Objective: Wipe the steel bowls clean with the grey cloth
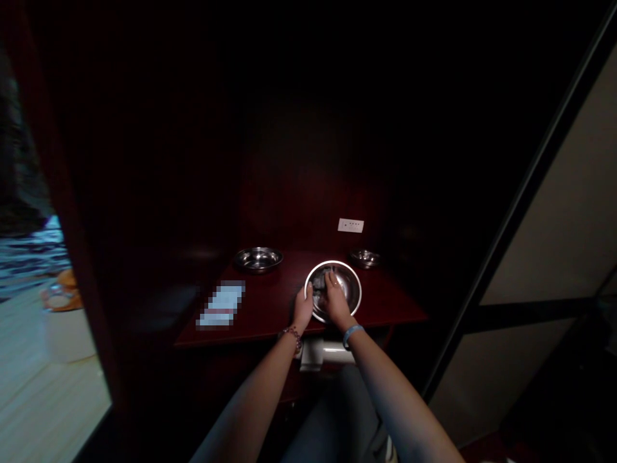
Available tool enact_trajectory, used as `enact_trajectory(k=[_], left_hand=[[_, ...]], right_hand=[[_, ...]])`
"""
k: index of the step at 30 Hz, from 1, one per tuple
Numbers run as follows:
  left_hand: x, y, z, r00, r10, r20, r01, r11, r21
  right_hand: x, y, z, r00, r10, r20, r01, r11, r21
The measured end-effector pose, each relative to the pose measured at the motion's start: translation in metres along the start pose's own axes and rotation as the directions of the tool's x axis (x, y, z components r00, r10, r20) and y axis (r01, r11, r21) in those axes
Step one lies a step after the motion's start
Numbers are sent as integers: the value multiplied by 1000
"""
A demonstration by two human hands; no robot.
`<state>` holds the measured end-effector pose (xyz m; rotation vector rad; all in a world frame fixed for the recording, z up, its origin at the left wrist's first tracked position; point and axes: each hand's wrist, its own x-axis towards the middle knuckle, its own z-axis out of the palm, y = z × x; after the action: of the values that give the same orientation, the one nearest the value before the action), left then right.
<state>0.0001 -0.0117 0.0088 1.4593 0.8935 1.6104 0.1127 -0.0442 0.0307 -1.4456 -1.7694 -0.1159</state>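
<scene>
A shiny metal bowl [354, 292] is tilted toward me above the front of the dark red desk. My left hand [303, 307] grips its left rim, thumb over the edge. Inside the bowl, my right hand [336, 299] presses a dark grey cloth [319, 281] against the inner wall, fingers closed on it. The cloth is partly covered by my fingers, and its exact shape is hard to make out in the dim light.
On the desk top [274, 302] a wide metal bowl [259, 260] stands at the back left, and a smaller metal bowl [365, 258] at the back right. A blurred white sheet [222, 305] lies at left. A white socket plate [351, 226] is on the back wall.
</scene>
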Motion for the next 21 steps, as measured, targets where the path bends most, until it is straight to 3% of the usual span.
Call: enact_trajectory(k=[4,7,11,14,18,21], left_hand=[[0,1,-2,999,-8,-53,6,1000,-28],[-1,3,-3,996,-20,-92,16,999,-35],[-3,4,-2,985,-54,-166,60,998,33],[-4,5,-2,982,-36,-185,44,998,41],[-4,5,-2,988,-7,-151,11,1000,25],[-4,5,-3,990,12,-141,-6,999,42]], right_hand=[[3,-16,9,990,-90,113,82,994,72],[-3,-19,4,974,-130,187,113,989,97],[-12,-14,-19,935,-126,332,90,989,120],[-15,-12,-40,902,-42,430,29,999,37],[-20,-13,-59,893,28,449,24,994,-111],[-22,-12,-71,897,45,440,14,991,-130]])
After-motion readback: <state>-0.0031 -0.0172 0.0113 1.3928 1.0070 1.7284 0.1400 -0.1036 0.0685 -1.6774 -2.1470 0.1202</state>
